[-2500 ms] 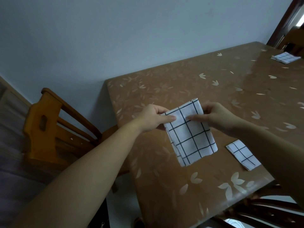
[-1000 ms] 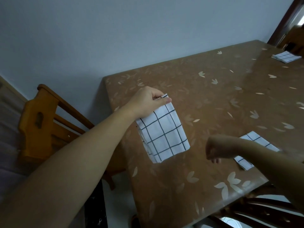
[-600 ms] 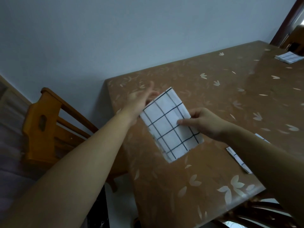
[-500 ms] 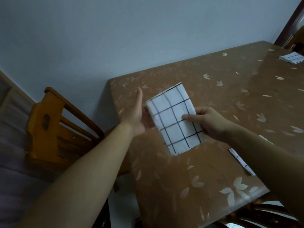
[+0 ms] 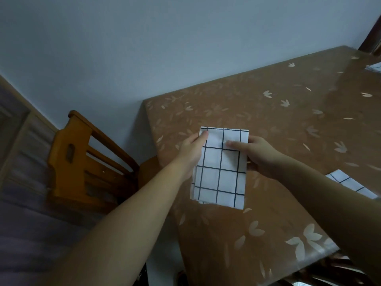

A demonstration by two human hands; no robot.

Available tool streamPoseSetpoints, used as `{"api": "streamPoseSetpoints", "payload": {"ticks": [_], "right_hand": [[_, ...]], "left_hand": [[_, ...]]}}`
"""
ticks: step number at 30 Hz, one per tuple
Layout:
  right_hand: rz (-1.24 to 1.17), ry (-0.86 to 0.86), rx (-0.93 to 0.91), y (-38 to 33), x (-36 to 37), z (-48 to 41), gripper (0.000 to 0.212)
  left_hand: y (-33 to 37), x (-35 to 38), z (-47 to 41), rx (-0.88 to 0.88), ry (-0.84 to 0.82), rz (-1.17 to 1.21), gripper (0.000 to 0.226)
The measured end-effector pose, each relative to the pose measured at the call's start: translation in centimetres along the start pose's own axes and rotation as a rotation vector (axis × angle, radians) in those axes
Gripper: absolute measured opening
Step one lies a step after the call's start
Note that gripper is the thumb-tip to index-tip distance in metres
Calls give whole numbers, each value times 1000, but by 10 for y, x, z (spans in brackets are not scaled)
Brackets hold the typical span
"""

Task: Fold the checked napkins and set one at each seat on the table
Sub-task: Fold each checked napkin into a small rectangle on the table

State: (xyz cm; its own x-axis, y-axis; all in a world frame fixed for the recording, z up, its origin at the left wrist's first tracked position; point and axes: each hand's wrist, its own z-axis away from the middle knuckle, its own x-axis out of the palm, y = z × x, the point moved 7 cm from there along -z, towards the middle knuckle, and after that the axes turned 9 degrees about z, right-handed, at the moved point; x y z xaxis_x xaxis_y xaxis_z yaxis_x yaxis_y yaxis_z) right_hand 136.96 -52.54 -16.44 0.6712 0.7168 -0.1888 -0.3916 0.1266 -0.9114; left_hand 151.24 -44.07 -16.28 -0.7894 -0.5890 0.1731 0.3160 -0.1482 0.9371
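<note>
napkin in hand: a folded checked napkin (image 5: 220,168) is held up over the left end of the table (image 5: 288,124), close to the wooden chair (image 5: 82,162)
left hand (image 5: 190,153): top-left corner is pinched under the thumb
right hand (image 5: 257,155): right edge is gripped, thumb laid across the front, fingers tucked behind
handling: likely light, floppy cloth; layers could slide apart, so it's best taken by the top corners and laid flat
second napkin (image 5: 350,183): lying near the table edge, half covered by the right forearm
far napkin (image 5: 374,68): cut off by the frame
hard to tell: whether the lower hem touches the tabletop
</note>
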Motion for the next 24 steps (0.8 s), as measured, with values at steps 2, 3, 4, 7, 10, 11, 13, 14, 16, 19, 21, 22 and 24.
{"api": "streamPoseSetpoints", "payload": {"ticks": [2, 3, 4, 7, 10, 11, 13, 14, 16, 19, 21, 22, 24], "right_hand": [[-59, 71, -51, -8, -3, 1, 17], [-83, 103, -62, -11, -3, 1, 16], [-99, 130, -61, -13, -2, 2, 16], [-110, 192, -50, -16, 1, 2, 24], [-123, 272, -38, -21, 4, 2, 29], [-133, 303, -31, -22, 5, 2, 30], [-142, 368, -13, -25, 9, 2, 31], [-144, 391, -1, -25, 11, 0, 31], [-162, 371, 30, -23, 22, -2, 29], [-192, 242, 116, -12, 59, -5, 29], [-127, 122, 176, 1, 94, -6, 29], [-83, 66, 196, 5, 112, -5, 28], [-10, -5, 225, 11, 143, -4, 29]], "left_hand": [[1, -2, 7, -15, 7, 29, 65], [-2, -3, 10, -45, -3, 33, 77], [-5, -4, 13, -75, -23, 22, 81], [-10, -5, 17, -96, -88, -56, 36], [-17, -10, 19, -110, -148, -65, 27], [-20, -12, 19, -125, -168, -71, 37], [-28, -18, 20, -161, -205, -121, 76], [-34, -23, 18, -184, -222, -154, 95], [-43, -37, 16, -189, -231, -154, 95], [-39, -68, 17, -150, -172, -138, 68], [-37, -93, 16, -110, -114, -134, 46], [-36, -107, 15, -106, -76, -135, 41], [-35, -132, 13, -131, -34, -121, 38]]}}
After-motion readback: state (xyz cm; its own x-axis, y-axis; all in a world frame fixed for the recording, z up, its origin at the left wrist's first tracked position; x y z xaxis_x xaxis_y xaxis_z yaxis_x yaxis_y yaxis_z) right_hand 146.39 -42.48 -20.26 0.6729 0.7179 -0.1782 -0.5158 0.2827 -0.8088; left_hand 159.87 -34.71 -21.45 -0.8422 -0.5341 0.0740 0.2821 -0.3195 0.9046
